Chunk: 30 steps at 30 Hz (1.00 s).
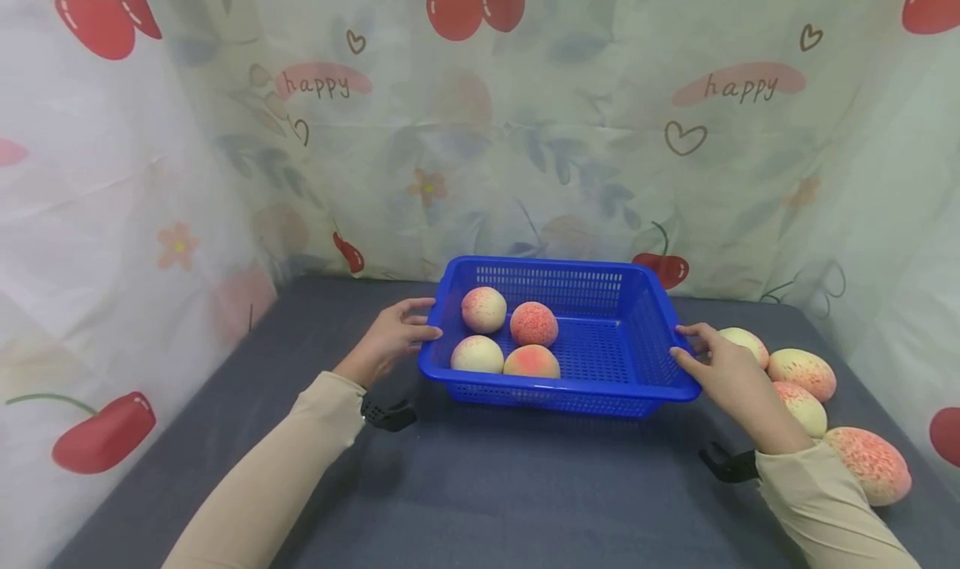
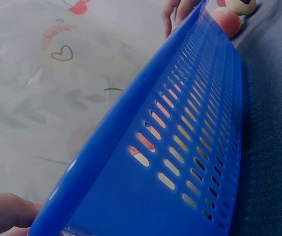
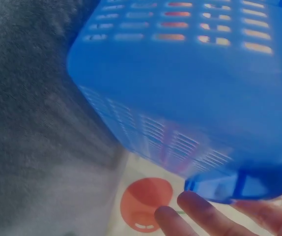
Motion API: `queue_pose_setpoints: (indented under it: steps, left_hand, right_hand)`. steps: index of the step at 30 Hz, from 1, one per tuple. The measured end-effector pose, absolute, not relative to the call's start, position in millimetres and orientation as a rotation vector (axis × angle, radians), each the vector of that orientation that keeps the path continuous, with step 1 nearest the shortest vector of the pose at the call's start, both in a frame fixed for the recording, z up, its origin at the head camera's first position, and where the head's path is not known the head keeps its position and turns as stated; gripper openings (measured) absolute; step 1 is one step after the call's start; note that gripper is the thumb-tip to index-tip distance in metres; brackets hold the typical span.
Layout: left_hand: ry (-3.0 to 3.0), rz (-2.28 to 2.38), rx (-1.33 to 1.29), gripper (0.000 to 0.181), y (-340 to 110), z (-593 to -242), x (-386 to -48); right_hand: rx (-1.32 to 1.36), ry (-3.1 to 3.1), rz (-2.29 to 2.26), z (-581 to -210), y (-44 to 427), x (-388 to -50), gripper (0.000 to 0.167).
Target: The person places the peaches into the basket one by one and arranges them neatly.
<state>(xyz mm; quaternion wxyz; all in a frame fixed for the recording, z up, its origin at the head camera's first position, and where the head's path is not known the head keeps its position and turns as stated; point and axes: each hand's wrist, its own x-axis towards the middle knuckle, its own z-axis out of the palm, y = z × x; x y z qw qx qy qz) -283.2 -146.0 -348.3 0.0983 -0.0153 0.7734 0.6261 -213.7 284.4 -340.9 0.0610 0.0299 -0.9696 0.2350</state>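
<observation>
A blue plastic basket (image 1: 592, 386) with slotted walls is at the middle of the dark table, between both hands. In its left half lie several peaches (image 1: 534, 325), pale yellow with red blush. My left hand (image 1: 390, 336) grips the basket's left end, thumb on the rim; the left wrist view shows part of that thumb (image 2: 8, 211) at the rim. At the opposite end my right hand (image 1: 731, 377) holds the right rim, and its fingers (image 3: 205, 211) show against the rim's outer side in the right wrist view. Whether the basket's base touches the table, I cannot tell.
Several more peaches (image 1: 802, 375) lie on the dark tablecloth (image 1: 525, 486) to the right, beside and beyond my right forearm. A patterned curtain (image 1: 525, 136) with cherries and hearts hangs behind the table and along both sides.
</observation>
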Motion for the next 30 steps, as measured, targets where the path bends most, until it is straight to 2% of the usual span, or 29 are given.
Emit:
queue_pose_setpoints:
  steps: [17,30]
  left_hand:
    - [2.290,1.852,-0.055,0.062,-146,-348,-284]
    - [2.292,1.851,-0.072,0.064,-145,-350,-286]
  right_hand:
    - [0.067,-2.729,0.886,-303,319,-203,0.059]
    - [0.067,-2.713,0.956,-309,340,-222,0.063]
